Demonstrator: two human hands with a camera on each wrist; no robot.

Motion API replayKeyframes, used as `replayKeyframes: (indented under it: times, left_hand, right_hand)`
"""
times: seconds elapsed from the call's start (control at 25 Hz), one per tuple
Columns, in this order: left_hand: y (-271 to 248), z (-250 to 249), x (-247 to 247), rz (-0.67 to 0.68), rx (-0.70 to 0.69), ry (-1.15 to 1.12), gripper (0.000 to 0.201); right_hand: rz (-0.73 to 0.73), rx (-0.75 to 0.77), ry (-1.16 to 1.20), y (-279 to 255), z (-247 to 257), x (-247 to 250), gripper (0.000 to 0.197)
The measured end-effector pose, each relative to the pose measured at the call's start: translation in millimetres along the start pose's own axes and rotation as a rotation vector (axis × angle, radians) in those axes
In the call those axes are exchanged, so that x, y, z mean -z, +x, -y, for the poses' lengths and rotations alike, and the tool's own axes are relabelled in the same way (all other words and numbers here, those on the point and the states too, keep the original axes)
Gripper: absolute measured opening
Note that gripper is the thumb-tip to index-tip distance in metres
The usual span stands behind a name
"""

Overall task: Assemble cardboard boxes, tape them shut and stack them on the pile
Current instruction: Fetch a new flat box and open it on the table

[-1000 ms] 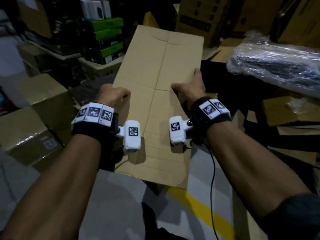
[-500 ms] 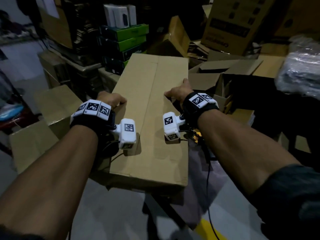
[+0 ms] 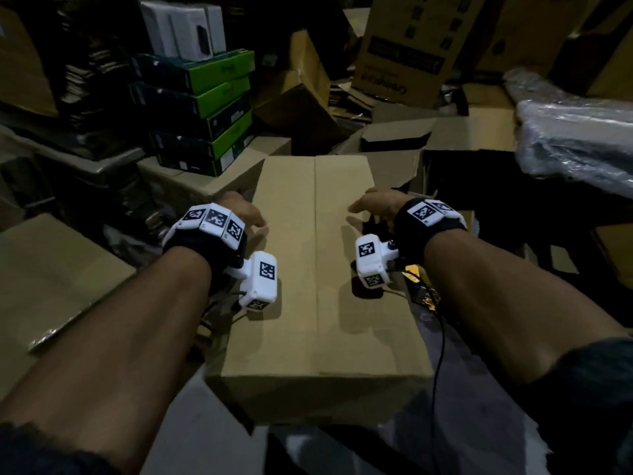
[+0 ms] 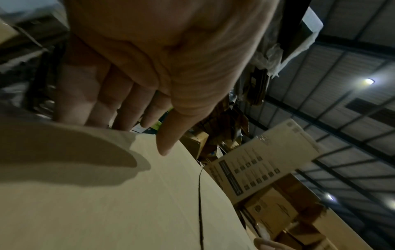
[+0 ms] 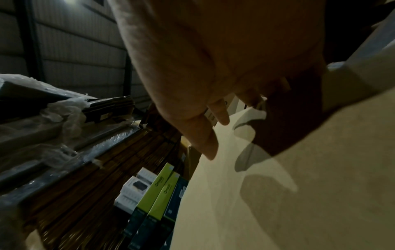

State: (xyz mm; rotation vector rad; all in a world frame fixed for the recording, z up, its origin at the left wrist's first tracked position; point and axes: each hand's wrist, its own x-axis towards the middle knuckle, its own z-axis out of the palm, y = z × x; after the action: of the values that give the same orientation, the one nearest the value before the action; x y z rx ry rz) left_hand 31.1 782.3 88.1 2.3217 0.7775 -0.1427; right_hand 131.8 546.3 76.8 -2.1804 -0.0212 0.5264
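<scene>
A long closed cardboard box (image 3: pixel 318 303) lies flat in front of me, with a seam running down the middle of its top. My left hand (image 3: pixel 253 221) is at its left edge, fingers straight down along the side and thumb over the top. The left wrist view shows the thumb (image 4: pixel 166 145) just above the box top (image 4: pixel 128 203). My right hand (image 3: pixel 370 209) hovers at the right edge with loosely spread fingers and casts a shadow on the box (image 5: pixel 299 203). Neither hand holds anything.
A stack of green-and-black boxes (image 3: pixel 205 108) topped by white boxes (image 3: pixel 181 29) stands at the back left. Taped cartons (image 3: pixel 51 275) lie at the left. Open cartons (image 3: pixel 394 135) and a large printed carton (image 3: pixel 411 46) crowd the back. A plastic-wrapped bundle (image 3: pixel 575 138) lies right.
The box went from tilted up in both hands to lying flat and lower. Both hands gripped its side edges before; now their fingers have loosened and come off.
</scene>
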Motion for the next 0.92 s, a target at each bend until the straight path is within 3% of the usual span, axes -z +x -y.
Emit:
replayKeyframes:
  times: [0.12, 0.28, 0.4, 0.52, 0.64, 0.76, 0.92]
  left_hand:
    - [28.4, 1.4, 15.6, 0.106, -0.142, 0.032, 0.052]
    - [40.5, 8.9, 19.6, 0.336, -0.382, 0.226, 0.071]
    - [49.4, 16.8, 19.0, 0.437, -0.492, 0.384, 0.077]
    - [57.6, 30.8, 4.9, 0.415, -0.553, 0.472, 0.076]
    - [60.3, 49.6, -14.3, 0.356, -0.506, 0.383, 0.071]
    - [54.9, 49.4, -23.7, 0.259, -0.509, 0.285, 0.065]
    - [49.9, 38.0, -34.7, 0.085, -0.624, 0.434, 0.061]
  right_hand:
    - [-0.080, -0.058, -0.087, -7.3, 8.3, -6.4, 0.041]
    - [-0.162, -0.148, -0.125, -26.1, -7.4, -14.9, 0.039]
    - [-0.238, -0.161, -0.139, -30.4, -17.1, -26.1, 0.045]
    - [-0.259, -0.149, -0.169, -16.3, -19.6, -31.9, 0.053]
    - [-0.251, -0.133, -0.163, -4.5, -16.8, -31.5, 0.058]
    - [-0.215, -0.118, -0.183, 14.7, -13.4, -21.9, 0.061]
    - [-0.115, -0.064, -0.295, 53.8, -16.4, -1.0, 0.065]
